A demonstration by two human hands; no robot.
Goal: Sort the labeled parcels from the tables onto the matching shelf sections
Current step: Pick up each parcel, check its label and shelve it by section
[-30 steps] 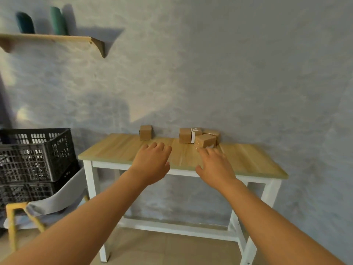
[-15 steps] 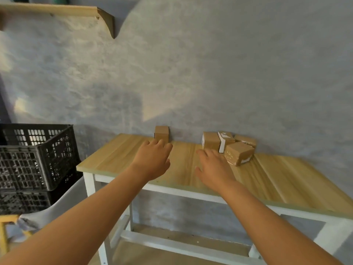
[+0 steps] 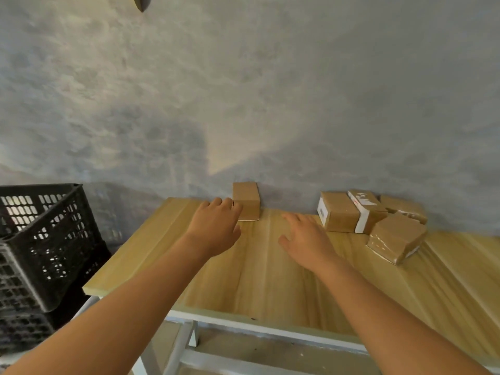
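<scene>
At the table's [image 3: 270, 282] back edge, the left hand [image 3: 213, 228], fingers relaxed and holding nothing, reaches the lone parcel [image 3: 246, 204] standing against the wall. The right hand [image 3: 305, 239] hovers spread, empty. A hasty one-sided grab may topple the parcel; farther right, the parcel cluster [image 3: 370, 220] lies within knocking range.

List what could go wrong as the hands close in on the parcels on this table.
1. The left hand reaches the lone parcel from its left side; that parcel stands by the wall, so fingers may struggle to get behind it.
2. The right hand is open near the cluster; the tilted parcel leans there and could be knocked off balance.
3. No label on the lone parcel faces the camera, so mis-sorting seems possible.
</scene>
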